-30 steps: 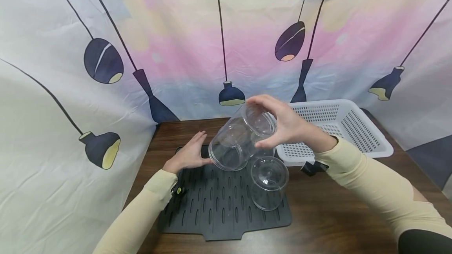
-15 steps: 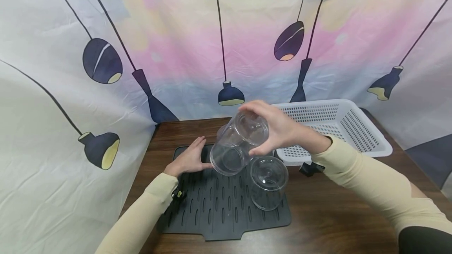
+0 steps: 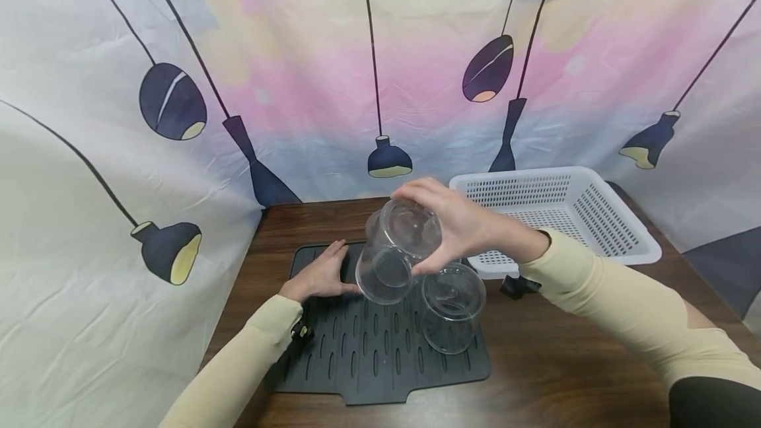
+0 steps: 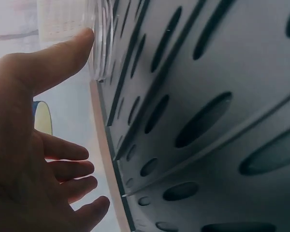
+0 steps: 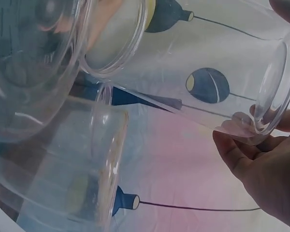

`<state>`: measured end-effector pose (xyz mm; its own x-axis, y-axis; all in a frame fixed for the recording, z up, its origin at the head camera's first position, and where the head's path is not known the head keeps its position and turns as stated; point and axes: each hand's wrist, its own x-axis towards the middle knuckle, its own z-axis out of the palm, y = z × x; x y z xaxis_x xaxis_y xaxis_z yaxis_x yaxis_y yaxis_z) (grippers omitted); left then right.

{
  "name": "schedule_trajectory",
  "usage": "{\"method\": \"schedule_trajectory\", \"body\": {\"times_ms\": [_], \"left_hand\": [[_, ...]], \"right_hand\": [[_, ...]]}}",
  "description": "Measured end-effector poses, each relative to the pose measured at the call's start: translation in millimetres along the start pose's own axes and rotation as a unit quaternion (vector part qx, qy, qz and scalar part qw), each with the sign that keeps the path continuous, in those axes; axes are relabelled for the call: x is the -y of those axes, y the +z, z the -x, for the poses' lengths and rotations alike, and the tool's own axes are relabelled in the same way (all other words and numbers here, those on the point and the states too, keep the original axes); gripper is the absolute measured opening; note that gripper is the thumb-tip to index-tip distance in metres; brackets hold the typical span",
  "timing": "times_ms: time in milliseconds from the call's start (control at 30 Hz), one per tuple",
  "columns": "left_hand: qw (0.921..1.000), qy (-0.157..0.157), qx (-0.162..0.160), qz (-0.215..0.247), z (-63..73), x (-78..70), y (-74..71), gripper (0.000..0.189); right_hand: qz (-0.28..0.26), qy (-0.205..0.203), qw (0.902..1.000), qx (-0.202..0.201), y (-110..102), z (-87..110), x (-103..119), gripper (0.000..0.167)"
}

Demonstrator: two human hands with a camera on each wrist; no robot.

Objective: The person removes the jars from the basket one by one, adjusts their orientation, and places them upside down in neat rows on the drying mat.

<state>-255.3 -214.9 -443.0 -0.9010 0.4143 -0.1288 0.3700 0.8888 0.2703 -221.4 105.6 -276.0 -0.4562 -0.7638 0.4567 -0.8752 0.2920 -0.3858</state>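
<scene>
My right hand (image 3: 460, 223) grips a clear plastic jar (image 3: 383, 276) round its upper end, holding it tilted over the black ridged mat (image 3: 374, 362). In the right wrist view, my fingers (image 5: 237, 154) curl round the rim of this jar (image 5: 208, 53). My left hand (image 3: 321, 276) is beside the jar's lower end, fingers relaxed and thumb tip right at its edge. A second clear jar (image 3: 453, 322) stands upright at the mat's right side. Another clear jar (image 5: 63, 159) appears lower left in the right wrist view; in the head view it is mostly hidden behind the held one.
A white perforated basket (image 3: 642, 249) sits at the back right of the brown wooden table (image 3: 553, 355). Behind the table hangs a cloth (image 3: 321, 84) printed with lamps. Small dark cameras are strapped at both wrists.
My right hand has moved left and down, bringing the jar lower and more upright over the mat. My left hand has shifted slightly down with its thumb still by the jar.
</scene>
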Motion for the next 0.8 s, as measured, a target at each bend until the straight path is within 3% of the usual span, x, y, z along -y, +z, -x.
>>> {"method": "schedule_trajectory", "body": {"times_ms": [333, 567, 800], "left_hand": [[0.9997, -0.015, 0.018, -0.008, -0.3, 5.2, 9.3, 0.107], [0.9994, -0.018, 0.028, -0.008, -0.1, 7.1, 13.0, 0.105], [0.9995, -0.018, 0.026, -0.010, 0.3, 6.9, 14.8, 0.106]], "right_hand": [[0.021, -0.009, 0.9985, 0.050, 14.3, -1.5, 3.0, 0.105], [0.028, -0.017, 0.9978, 0.057, 23.5, -3.1, 2.0, 0.104], [0.075, -0.024, 0.9949, 0.062, 35.6, -3.1, 0.7, 0.106]]}}
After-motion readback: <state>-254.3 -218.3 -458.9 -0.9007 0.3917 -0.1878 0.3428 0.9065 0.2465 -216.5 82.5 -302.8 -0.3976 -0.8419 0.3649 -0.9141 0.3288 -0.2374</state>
